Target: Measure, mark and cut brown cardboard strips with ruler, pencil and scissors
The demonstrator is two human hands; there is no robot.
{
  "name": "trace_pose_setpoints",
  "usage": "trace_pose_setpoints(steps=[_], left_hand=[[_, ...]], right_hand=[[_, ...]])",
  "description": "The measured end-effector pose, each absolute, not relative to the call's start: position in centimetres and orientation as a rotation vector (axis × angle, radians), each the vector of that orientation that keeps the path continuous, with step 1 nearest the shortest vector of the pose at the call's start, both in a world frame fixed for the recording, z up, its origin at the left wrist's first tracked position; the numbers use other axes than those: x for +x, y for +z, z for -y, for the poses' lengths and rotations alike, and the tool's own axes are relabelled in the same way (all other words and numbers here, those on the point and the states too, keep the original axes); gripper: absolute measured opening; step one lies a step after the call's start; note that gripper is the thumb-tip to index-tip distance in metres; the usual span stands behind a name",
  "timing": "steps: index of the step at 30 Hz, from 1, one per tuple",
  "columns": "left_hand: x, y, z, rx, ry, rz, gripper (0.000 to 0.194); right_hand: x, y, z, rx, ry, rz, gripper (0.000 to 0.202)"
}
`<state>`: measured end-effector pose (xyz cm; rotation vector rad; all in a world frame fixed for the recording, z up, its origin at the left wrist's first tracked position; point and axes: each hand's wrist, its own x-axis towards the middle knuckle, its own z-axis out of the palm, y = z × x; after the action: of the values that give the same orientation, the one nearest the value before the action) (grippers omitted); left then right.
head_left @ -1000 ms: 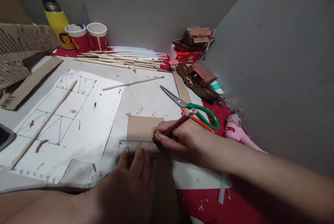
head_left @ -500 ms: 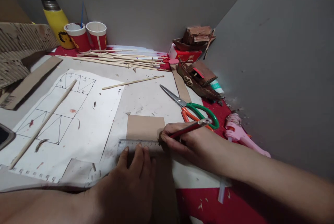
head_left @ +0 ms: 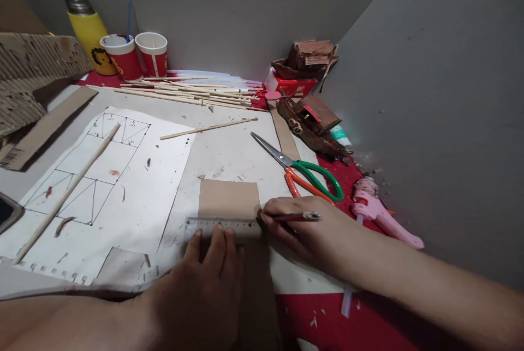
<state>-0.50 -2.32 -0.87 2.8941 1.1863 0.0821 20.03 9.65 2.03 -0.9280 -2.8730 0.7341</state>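
A strip of brown cardboard [head_left: 229,198] lies before me, with a clear plastic ruler [head_left: 237,224] laid across it. My left hand [head_left: 213,274] presses the ruler down, its fingers spread and fingertips on the ruler's edge. In my right hand [head_left: 298,231] is a dark red pencil [head_left: 293,217], held in a writing grip and leaning low to the right. Its tip is hidden by my fingers, at the cardboard's right edge by the ruler's end. Just beyond this hand lie scissors [head_left: 313,173] with green and orange handles, their blades closed.
A paper with line drawings [head_left: 135,192] lies left, a wooden stick [head_left: 69,192] across it. Behind are several thin sticks [head_left: 192,91], two paper cups [head_left: 151,53] and a yellow bottle [head_left: 88,31]. A pink glue gun [head_left: 380,212] and brown cardboard boat models [head_left: 319,116] are right.
My right hand has slid slightly right along the ruler to the cardboard's edge, and the pencil has tilted lower. My left hand and the ruler have stayed in place.
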Motion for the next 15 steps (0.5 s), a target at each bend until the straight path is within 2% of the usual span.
trace_pose_setpoints(steps=[6, 9, 15], left_hand=[[-0.6, -1.2, 2.5, 2.875, 0.006, -1.166, 0.068], [-0.6, -1.5, 2.6, 2.876, 0.054, -1.185, 0.073], [-0.5, -2.3, 3.1, 2.928, 0.139, -1.200, 0.069]], right_hand=[[22.4, 3.8, -7.5, -1.063, 0.626, 2.423, 0.013], [23.1, 2.8, -6.3, -1.156, 0.551, 2.354, 0.016], [23.5, 0.1, -6.5, -0.821, 0.418, 2.539, 0.024]])
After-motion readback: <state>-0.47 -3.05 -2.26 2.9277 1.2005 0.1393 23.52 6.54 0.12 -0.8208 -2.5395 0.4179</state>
